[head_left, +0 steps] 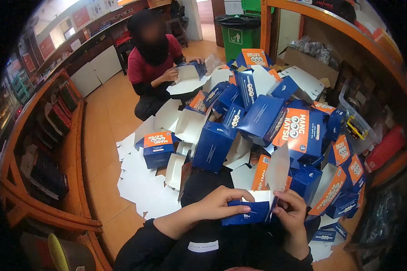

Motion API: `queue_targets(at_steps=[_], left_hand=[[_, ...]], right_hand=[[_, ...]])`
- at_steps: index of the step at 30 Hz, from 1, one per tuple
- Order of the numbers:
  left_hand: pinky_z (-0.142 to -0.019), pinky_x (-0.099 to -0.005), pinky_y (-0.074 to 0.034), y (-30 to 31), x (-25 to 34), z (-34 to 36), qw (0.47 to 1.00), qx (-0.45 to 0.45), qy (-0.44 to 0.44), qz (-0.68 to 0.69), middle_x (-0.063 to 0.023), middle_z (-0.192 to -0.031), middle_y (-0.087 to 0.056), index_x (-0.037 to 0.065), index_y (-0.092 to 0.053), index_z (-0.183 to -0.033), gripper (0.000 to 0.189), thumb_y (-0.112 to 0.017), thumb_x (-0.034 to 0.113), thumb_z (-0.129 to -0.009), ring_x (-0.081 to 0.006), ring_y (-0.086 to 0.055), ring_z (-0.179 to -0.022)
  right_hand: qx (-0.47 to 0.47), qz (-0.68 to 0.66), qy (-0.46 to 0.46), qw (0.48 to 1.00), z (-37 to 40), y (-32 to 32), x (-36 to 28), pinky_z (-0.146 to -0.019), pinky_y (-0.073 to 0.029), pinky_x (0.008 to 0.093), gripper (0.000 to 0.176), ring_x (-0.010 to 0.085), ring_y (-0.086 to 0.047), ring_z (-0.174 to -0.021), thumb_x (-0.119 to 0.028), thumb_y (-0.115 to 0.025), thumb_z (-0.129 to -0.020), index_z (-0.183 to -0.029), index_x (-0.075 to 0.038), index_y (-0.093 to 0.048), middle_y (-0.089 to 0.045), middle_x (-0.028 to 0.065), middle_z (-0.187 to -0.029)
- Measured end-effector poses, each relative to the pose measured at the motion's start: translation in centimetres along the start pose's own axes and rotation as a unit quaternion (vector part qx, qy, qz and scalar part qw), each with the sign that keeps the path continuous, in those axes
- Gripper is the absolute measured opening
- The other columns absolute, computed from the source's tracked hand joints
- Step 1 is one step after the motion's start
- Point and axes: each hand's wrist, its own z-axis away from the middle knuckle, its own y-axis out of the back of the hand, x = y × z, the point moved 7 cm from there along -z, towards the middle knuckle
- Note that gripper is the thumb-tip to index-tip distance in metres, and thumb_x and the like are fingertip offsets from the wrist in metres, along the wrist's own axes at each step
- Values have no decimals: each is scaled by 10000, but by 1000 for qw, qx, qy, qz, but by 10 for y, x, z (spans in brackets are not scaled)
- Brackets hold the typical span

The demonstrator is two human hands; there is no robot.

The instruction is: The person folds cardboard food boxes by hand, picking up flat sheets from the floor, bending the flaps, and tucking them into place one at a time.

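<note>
A partly folded blue and white cardboard box (pixel 242 219) sits over my lap, its white inside facing up and one flap standing upright. My left hand (pixel 217 205) grips the box's left side, thumb on the blue outer wall and fingers over the rim. My right hand (pixel 291 214) pinches the right corner between thumb and fingers. Just beyond my hands rises a heap of folded blue and orange boxes, among them a tall blue box (pixel 212 147) and an orange-topped box (pixel 296 131). Flat white cardboard sheets (pixel 142 187) lie to the left of the heap.
A person (pixel 153 58) in a red shirt crouches across the heap, holding another box (pixel 190 74). A green bin (pixel 242 38) stands at the back. Wooden shelving (pixel 72 171) runs along the left; a clear plastic container (pixel 359 113) is on the right.
</note>
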Motion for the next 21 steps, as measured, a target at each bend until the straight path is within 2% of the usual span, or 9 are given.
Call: queue_targets(at_steps=[2,5,6,8,11,13,14,18,21], left_hand=[[-636,-224,-452,-2,0,-1,1000,5,-26,-4,-50,-810,-641,31,-614,-948,192,-604,188,-838,-94,-601,-718],[-621,-230,-449,-2,-1,-2,999,17,-39,3,-57,-798,-646,37,-616,-974,204,-588,196,-848,-95,-603,-704],[-617,-234,-449,-2,-7,-3,1000,12,4,-12,-60,-798,-649,40,-616,-979,206,-582,198,-852,-96,-605,-699],[-609,-243,-449,0,-19,-3,995,2,93,-39,-68,-797,-655,44,-617,-990,210,-569,201,-859,-100,-609,-689],[-592,-248,-445,-10,-19,-4,996,-46,55,-54,-71,-767,-653,50,-618,-993,211,-553,208,-869,-103,-604,-654],[-678,-259,-459,-13,-14,-5,998,-29,19,-48,-106,-828,-656,77,-611,-1042,234,-517,220,-882,-156,-627,-715],[-691,-260,-461,-14,-17,-5,999,-17,17,-45,-110,-849,-657,72,-608,-1057,243,-512,214,-885,-155,-628,-732],[-739,-258,-460,-11,-15,-5,997,-5,81,-13,-124,-915,-655,60,-589,-1111,268,-499,182,-890,-141,-625,-802],[-741,-255,-457,-13,-16,-5,997,-6,70,13,-119,-931,-654,38,-584,-1106,263,-497,156,-888,-129,-615,-829]], right_hand=[[-18,-94,-86,992,-2,-9,5,-488,-248,210,500,65,-314,-553,-235,-766,-674,-1088,-21,-587,-381,-26,-660],[5,-172,-119,978,11,-8,21,-494,-258,201,467,57,-315,-546,-169,-802,-622,-1024,-28,-610,-406,-32,-644],[53,-165,-76,982,9,-2,15,-495,-297,207,425,54,-359,-540,-153,-823,-583,-950,-49,-636,-454,-33,-609],[-1,-83,-34,996,2,1,-5,-498,-324,213,391,66,-408,-542,-163,-822,-580,-921,-69,-655,-485,-17,-607],[-76,19,-20,997,-2,-14,-15,-496,-370,230,323,103,-497,-562,-180,-810,-591,-879,-105,-686,-528,18,-635],[-105,124,-43,986,-7,-22,-26,-491,-375,235,322,116,-506,-560,-184,-804,-599,-890,-109,-689,-528,22,-636],[-83,117,-70,987,-8,-20,-25,-482,-379,249,289,122,-505,-550,-183,-798,-604,-862,-108,-691,-533,25,-619],[77,160,-2,984,0,-4,-30,-478,-378,257,263,135,-502,-542,-173,-794,-606,-834,-96,-687,-537,39,-624],[41,148,-2,988,-4,-6,-30,-481,-373,262,283,138,-486,-534,-185,-785,-621,-880,-118,-693,-527,39,-618]])
